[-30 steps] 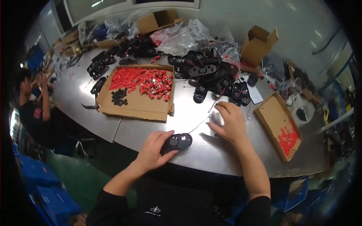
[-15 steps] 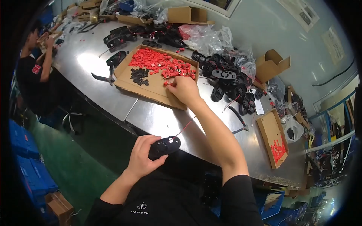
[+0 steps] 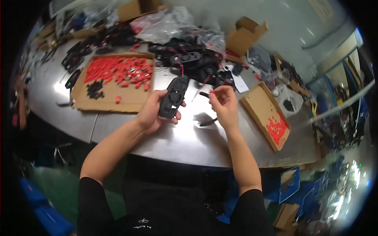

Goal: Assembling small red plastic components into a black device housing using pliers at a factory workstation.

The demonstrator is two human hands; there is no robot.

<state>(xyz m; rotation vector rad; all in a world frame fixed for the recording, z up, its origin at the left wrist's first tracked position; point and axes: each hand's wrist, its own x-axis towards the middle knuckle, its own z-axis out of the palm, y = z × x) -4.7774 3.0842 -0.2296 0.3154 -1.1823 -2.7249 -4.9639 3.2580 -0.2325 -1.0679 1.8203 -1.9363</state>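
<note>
My left hand (image 3: 151, 112) is wrapped round an elongated black plastic housing (image 3: 173, 96), held upright with its round openings and cut-outs showing. Near the top end of that housing a thin red wire is visible. To its right, my right hand (image 3: 225, 104) has thumb and fingers pinched together, with a small red piece (image 3: 213, 92) showing at the tips. Black curved tool handles (image 3: 208, 122) lie on the table beside the right hand, which partly hides them. A shallow cardboard tray (image 3: 118, 107) left of my hands holds many red blocks and a cluster of small black pieces.
Behind my hands lies a heap of black housings (image 3: 189, 59) with wires and clear plastic bags (image 3: 165, 25). A white phone (image 3: 239, 81) is at right, near a second cardboard tray (image 3: 256, 100) with small red pieces. An open carton (image 3: 246, 37) stands at the back.
My right hand has left the tray of red blocks and moved right with a small red piece. My left hand has raised the black housing over the table. The view has turned rightward.
</note>
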